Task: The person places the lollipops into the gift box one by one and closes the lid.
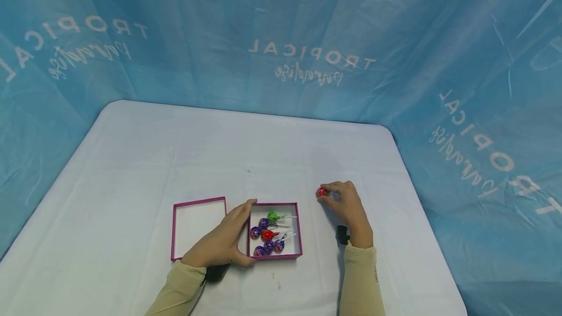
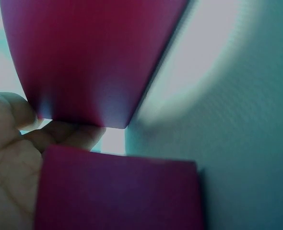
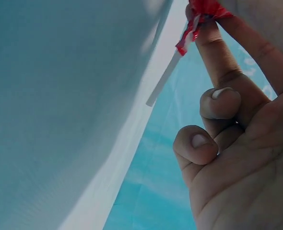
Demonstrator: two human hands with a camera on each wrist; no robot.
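Observation:
A shallow magenta-edged box [image 1: 299,233] with a white inside sits in front of me, holding several wrapped lollipops. A green lollipop [image 1: 272,217] lies at its far side, a red lollipop [image 1: 269,235] in the middle, and purple lollipops [image 1: 269,246] around them. My left hand [image 1: 221,240] grips the box's left side, thumb at the near corner and fingers at the far one. Right of the box, my right hand [image 1: 351,208] pinches another red lollipop [image 1: 322,192] by its head between thumb and fingers. Its white stick [image 3: 164,79] points away from the fingers in the right wrist view.
A matching white box lid [image 1: 197,221] with magenta edges lies left of the box, partly behind my left hand. White cloth [image 1: 263,155] covers the table. Blue printed curtains [image 1: 281,38] hang around its back and sides.

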